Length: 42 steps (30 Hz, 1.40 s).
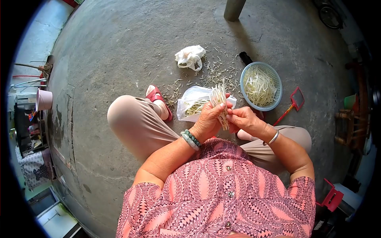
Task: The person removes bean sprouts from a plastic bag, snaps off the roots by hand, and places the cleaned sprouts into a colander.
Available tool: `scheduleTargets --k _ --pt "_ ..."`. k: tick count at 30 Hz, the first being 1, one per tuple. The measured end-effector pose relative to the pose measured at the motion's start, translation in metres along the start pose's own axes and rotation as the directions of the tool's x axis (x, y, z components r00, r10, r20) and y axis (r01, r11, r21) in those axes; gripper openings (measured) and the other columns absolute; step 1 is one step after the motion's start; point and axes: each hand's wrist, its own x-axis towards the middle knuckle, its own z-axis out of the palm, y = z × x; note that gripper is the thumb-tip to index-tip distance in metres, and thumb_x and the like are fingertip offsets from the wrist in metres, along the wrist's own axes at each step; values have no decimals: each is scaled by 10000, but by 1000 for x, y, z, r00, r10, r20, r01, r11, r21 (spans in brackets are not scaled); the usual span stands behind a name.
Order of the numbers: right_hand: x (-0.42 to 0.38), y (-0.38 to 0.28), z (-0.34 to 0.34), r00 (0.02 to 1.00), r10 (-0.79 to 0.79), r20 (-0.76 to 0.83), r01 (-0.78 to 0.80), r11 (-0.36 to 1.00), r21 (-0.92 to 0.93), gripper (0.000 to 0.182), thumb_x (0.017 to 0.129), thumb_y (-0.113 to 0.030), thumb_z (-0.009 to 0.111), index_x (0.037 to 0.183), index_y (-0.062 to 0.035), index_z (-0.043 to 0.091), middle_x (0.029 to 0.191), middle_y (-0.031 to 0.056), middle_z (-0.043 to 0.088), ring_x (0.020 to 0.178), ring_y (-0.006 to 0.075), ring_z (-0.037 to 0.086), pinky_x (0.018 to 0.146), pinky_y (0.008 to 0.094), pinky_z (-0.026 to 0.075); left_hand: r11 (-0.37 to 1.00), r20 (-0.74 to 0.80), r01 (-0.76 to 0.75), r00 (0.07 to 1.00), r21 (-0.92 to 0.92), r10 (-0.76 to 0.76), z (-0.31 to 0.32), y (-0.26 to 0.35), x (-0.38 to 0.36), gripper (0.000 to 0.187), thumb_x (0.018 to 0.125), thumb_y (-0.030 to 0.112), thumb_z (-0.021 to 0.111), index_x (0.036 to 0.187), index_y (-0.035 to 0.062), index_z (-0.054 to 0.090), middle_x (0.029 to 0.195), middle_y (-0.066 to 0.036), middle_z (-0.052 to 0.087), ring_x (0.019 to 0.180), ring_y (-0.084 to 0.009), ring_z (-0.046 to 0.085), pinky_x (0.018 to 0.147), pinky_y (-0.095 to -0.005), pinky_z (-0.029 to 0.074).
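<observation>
My left hand (211, 118) is closed around an upright bundle of pale bean sprouts (218, 97), whose ends stick out above and below the fingers. My right hand (247, 120) meets it from the side, thumb and fingers pinched at the bundle's edge; how many strands they grip is hidden. Just beyond the hands lies an opened white plastic bag (185, 101) with more sprouts in it. To the right stands a light blue colander (279, 85) holding a heap of long sprouts (260, 86).
Short sprout scraps (217, 69) litter the concrete floor beside a crumpled white bag (189, 56). A red-handled fly swatter (291, 106) lies right of the colander. A post (234, 10) stands ahead. A pink bucket (43, 100) is far left, a wooden chair (349, 123) far right.
</observation>
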Motion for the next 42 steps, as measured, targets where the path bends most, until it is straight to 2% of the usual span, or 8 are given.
scheduleTargets --k 3,6,10,13,17,32,38,42 --pt "-5 -20 10 976 -190 -108 142 927 -348 285 875 -266 637 752 -9 646 562 84 581 542 130 616 503 298 464 999 -71 -38 997 -14 37 -2 -1 2 450 902 136 598 1301 25 422 930 -40 622 812 -130 614 757 -300 535" --pt "-7 -32 5 881 -471 -44 272 581 -767 262 852 -258 648 734 -24 653 554 127 578 533 209 630 506 320 470 999 -117 -51 992 17 53 -6 -1 4 413 907 149 593 1274 28 448 896 -31 616 774 -114 604 705 -288 537" --pt "-5 -49 2 811 -574 -113 295 567 -769 141 787 -156 676 828 -26 640 790 169 641 733 288 647 616 354 492 996 -95 37 995 82 -29 -4 1 1 315 917 172 581 1192 35 511 853 -21 610 719 -102 593 667 -281 538" --pt "10 -45 -1 581 -813 38 458 287 -841 159 752 -86 654 899 -30 631 1038 185 620 965 341 593 811 401 473 980 -79 84 994 180 -70 2 -2 -2 154 933 202 559 1017 73 558 790 1 582 657 -77 557 597 -235 497" --pt "20 -42 1 627 -777 48 455 316 -833 191 740 -45 611 927 -75 640 1168 175 580 1093 406 510 1013 487 348 956 -14 107 994 273 -107 5 -4 -4 162 941 258 551 957 97 558 767 18 541 657 -77 520 583 -227 450" --pt "23 -47 -3 717 -689 107 539 450 -712 152 742 -39 642 891 -58 619 1222 150 569 1116 356 533 974 418 408 917 52 143 983 372 -174 1 4 -8 205 928 314 569 951 113 536 790 24 497 657 -76 464 584 -232 411" --pt "26 -44 -5 602 -784 152 587 305 -750 76 734 -61 635 802 -48 602 1166 169 575 1062 378 537 934 439 417 922 45 135 986 364 -163 -1 1 -6 233 935 358 562 961 127 541 781 37 484 630 -61 438 562 -219 386" --pt "22 -43 1 534 -812 234 485 68 -872 110 679 -71 629 772 -25 590 1149 138 560 1093 342 518 948 503 379 924 -17 174 984 341 -179 7 4 -7 309 928 392 557 866 90 548 738 35 497 601 -56 424 536 -212 366"
